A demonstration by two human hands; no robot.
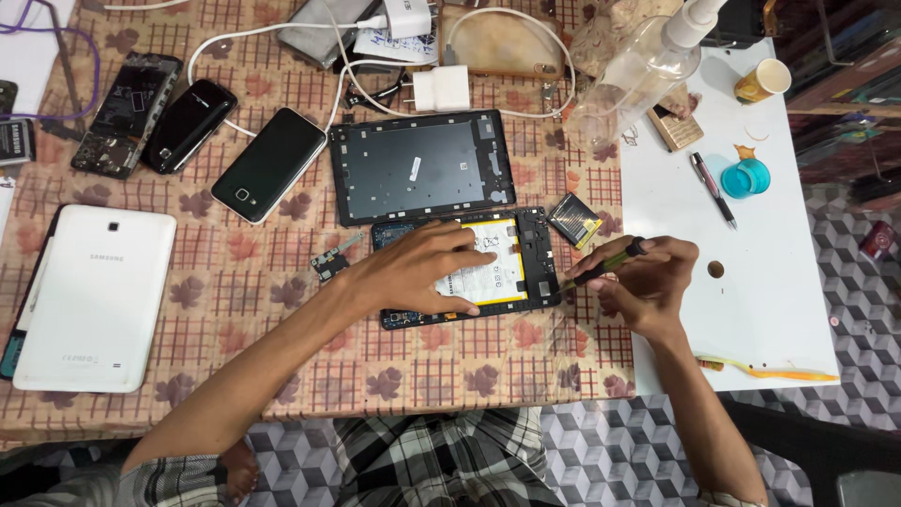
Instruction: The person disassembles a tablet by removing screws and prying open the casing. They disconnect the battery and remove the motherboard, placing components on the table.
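Opened tablet (465,268) lying mid-table on the patterned cloth (282,310), white-and-yellow battery (488,268) exposed. Left hand (422,272) pressed flat on it, fingers (469,249) spread across the battery, gripping nothing. Right hand (648,282) just right of the tablet, fingers curled shut around a green-handled screwdriver (601,269), tip pointing at the tablet's right edge. Detached dark back frame (422,167) just beyond, white tablet (94,296) far left.
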